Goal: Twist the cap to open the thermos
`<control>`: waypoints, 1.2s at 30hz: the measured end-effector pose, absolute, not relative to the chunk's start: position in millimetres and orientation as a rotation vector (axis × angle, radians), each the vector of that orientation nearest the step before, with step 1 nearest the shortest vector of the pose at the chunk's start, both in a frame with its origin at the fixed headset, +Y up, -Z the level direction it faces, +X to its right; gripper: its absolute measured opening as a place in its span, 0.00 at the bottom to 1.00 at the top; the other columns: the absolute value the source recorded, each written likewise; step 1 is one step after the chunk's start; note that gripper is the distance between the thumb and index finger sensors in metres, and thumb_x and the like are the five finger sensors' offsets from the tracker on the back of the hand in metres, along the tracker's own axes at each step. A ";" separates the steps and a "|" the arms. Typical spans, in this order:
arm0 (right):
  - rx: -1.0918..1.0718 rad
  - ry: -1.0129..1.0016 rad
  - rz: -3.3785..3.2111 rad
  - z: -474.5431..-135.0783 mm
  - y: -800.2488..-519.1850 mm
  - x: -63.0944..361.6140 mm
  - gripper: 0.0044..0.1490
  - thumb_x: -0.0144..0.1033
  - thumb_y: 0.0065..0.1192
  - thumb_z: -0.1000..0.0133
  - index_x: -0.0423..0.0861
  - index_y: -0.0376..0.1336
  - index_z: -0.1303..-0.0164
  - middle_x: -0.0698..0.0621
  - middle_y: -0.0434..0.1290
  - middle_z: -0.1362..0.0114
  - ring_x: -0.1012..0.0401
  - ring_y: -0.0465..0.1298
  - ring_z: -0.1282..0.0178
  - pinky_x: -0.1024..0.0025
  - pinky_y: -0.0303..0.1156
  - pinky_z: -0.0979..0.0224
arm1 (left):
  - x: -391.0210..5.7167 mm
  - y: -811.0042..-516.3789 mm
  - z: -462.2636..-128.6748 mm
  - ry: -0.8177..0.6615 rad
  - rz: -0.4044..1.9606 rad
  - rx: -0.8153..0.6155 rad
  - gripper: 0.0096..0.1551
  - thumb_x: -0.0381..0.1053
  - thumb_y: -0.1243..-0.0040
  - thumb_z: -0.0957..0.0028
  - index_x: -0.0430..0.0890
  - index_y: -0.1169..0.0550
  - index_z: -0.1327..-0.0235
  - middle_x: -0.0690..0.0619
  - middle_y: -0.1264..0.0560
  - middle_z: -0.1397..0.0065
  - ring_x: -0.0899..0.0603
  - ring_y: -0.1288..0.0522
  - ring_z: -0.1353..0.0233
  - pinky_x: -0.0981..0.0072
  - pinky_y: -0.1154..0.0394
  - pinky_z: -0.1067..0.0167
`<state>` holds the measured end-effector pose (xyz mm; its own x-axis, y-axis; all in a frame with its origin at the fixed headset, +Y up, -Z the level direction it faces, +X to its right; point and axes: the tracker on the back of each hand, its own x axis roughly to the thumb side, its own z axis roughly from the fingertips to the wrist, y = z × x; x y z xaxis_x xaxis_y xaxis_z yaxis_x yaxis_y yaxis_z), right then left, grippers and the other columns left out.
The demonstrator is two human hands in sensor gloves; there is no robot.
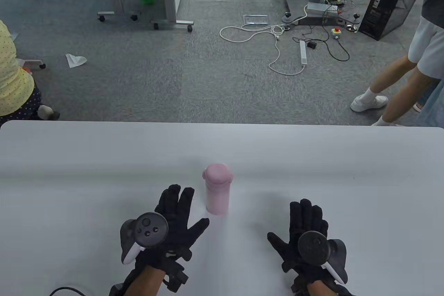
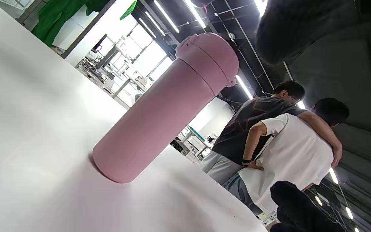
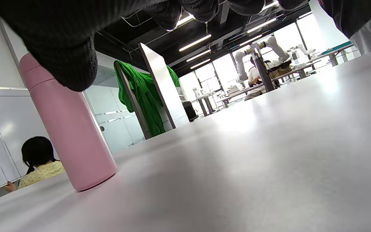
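only left wrist view shows cap [image 2: 209, 58] hinge.

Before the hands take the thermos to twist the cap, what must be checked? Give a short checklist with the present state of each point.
1. Thermos stands upright on the table: ok.
2. Cap is on and looks closed: ok.
3. Left hand is open, beside the thermos, not touching: ok.
4. Right hand is open and empty: ok.
5. Space beside the thermos is free for both hands: ok.
6. How tightly the cap sits: cannot tell.
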<state>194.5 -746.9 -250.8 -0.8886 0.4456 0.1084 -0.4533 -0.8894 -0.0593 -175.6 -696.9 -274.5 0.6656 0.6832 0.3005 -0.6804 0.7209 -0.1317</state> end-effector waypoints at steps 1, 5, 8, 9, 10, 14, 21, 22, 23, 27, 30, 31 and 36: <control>0.128 -0.119 2.668 -250.6 -746.9 194.0 0.68 0.67 0.66 0.42 0.43 0.32 0.13 0.37 0.30 0.12 0.31 0.32 0.18 0.26 0.34 0.23 | -176.2 -696.9 -274.7 -0.341 0.770 -0.009 0.53 0.68 0.37 0.40 0.52 0.49 0.11 0.39 0.63 0.13 0.28 0.63 0.14 0.21 0.58 0.28; 0.121 -0.160 2.660 -249.7 -746.3 193.2 0.68 0.66 0.66 0.42 0.43 0.33 0.13 0.37 0.31 0.12 0.31 0.33 0.18 0.27 0.35 0.22 | -177.7 -695.4 -274.6 -0.340 0.785 0.000 0.53 0.68 0.36 0.41 0.52 0.49 0.11 0.39 0.63 0.13 0.28 0.63 0.14 0.21 0.58 0.28; 0.116 -0.186 2.664 -247.1 -745.5 193.3 0.68 0.66 0.66 0.42 0.43 0.33 0.13 0.36 0.31 0.12 0.30 0.33 0.18 0.27 0.35 0.22 | -176.7 -695.2 -273.9 -0.348 0.777 0.002 0.53 0.68 0.37 0.41 0.52 0.49 0.11 0.39 0.63 0.13 0.28 0.63 0.14 0.21 0.58 0.28; 0.114 -0.190 2.664 -246.8 -745.5 193.2 0.68 0.66 0.67 0.42 0.43 0.33 0.13 0.36 0.31 0.12 0.30 0.33 0.18 0.26 0.36 0.22 | -176.5 -695.2 -274.0 -0.349 0.776 0.002 0.53 0.68 0.36 0.40 0.52 0.49 0.11 0.39 0.63 0.13 0.28 0.63 0.14 0.21 0.58 0.28; 0.112 -0.195 2.664 -246.7 -745.5 193.1 0.68 0.66 0.67 0.42 0.43 0.33 0.13 0.36 0.32 0.12 0.30 0.33 0.18 0.26 0.36 0.22 | -176.4 -695.1 -274.0 -0.349 0.777 0.000 0.53 0.68 0.37 0.40 0.52 0.49 0.11 0.39 0.63 0.13 0.28 0.63 0.14 0.21 0.58 0.28; 0.114 -0.186 2.664 -246.6 -747.3 192.4 0.67 0.66 0.67 0.42 0.43 0.34 0.13 0.36 0.32 0.12 0.30 0.34 0.18 0.27 0.36 0.22 | -176.9 -694.1 -273.5 -0.348 0.786 0.006 0.53 0.68 0.36 0.41 0.52 0.49 0.11 0.39 0.63 0.13 0.28 0.63 0.14 0.21 0.58 0.28; 0.118 -0.206 2.656 -246.0 -745.4 192.2 0.67 0.66 0.67 0.42 0.43 0.34 0.13 0.36 0.32 0.12 0.30 0.34 0.18 0.27 0.36 0.22 | -175.3 -695.1 -273.9 -0.351 0.777 -0.001 0.53 0.68 0.37 0.40 0.52 0.49 0.11 0.39 0.63 0.13 0.28 0.63 0.14 0.21 0.58 0.28; 0.118 -0.207 2.655 -246.1 -745.3 192.1 0.67 0.66 0.67 0.42 0.43 0.34 0.13 0.36 0.32 0.12 0.30 0.34 0.18 0.27 0.36 0.22 | -175.3 -695.2 -274.0 -0.351 0.777 -0.001 0.53 0.68 0.37 0.40 0.52 0.49 0.11 0.39 0.63 0.13 0.28 0.63 0.14 0.21 0.58 0.28; 0.119 -0.213 2.657 -245.7 -744.9 192.1 0.67 0.66 0.67 0.42 0.43 0.34 0.13 0.36 0.32 0.12 0.30 0.34 0.18 0.27 0.36 0.22 | -175.2 -694.6 -273.6 -0.351 0.776 -0.001 0.53 0.68 0.37 0.40 0.52 0.49 0.11 0.39 0.63 0.13 0.28 0.63 0.14 0.21 0.58 0.28; 0.122 -0.264 2.655 -243.3 -740.3 192.0 0.67 0.66 0.67 0.42 0.43 0.33 0.13 0.36 0.32 0.12 0.30 0.34 0.18 0.27 0.36 0.22 | -175.4 -694.4 -273.7 -0.353 0.776 0.005 0.53 0.68 0.37 0.40 0.52 0.49 0.11 0.39 0.63 0.13 0.28 0.63 0.14 0.21 0.58 0.28; 0.127 -0.286 2.663 -242.7 -738.8 191.9 0.67 0.66 0.67 0.42 0.43 0.33 0.13 0.36 0.32 0.12 0.31 0.34 0.18 0.27 0.36 0.22 | -175.7 -695.1 -274.0 -0.350 0.773 0.007 0.53 0.68 0.37 0.40 0.52 0.49 0.11 0.39 0.63 0.13 0.28 0.63 0.14 0.21 0.58 0.28; 0.128 -0.287 2.663 -242.7 -739.0 192.0 0.67 0.66 0.67 0.42 0.43 0.33 0.13 0.36 0.32 0.12 0.31 0.34 0.18 0.27 0.36 0.22 | -175.9 -695.7 -274.2 -0.348 0.772 0.004 0.53 0.68 0.37 0.40 0.52 0.49 0.11 0.39 0.63 0.13 0.28 0.63 0.14 0.21 0.58 0.28; 0.121 -0.285 2.662 -242.4 -738.6 192.9 0.67 0.66 0.67 0.42 0.43 0.33 0.13 0.36 0.32 0.12 0.31 0.33 0.18 0.27 0.36 0.22 | -176.4 -697.5 -274.8 -0.339 0.764 0.001 0.53 0.68 0.37 0.40 0.52 0.50 0.11 0.39 0.63 0.13 0.28 0.64 0.14 0.21 0.58 0.28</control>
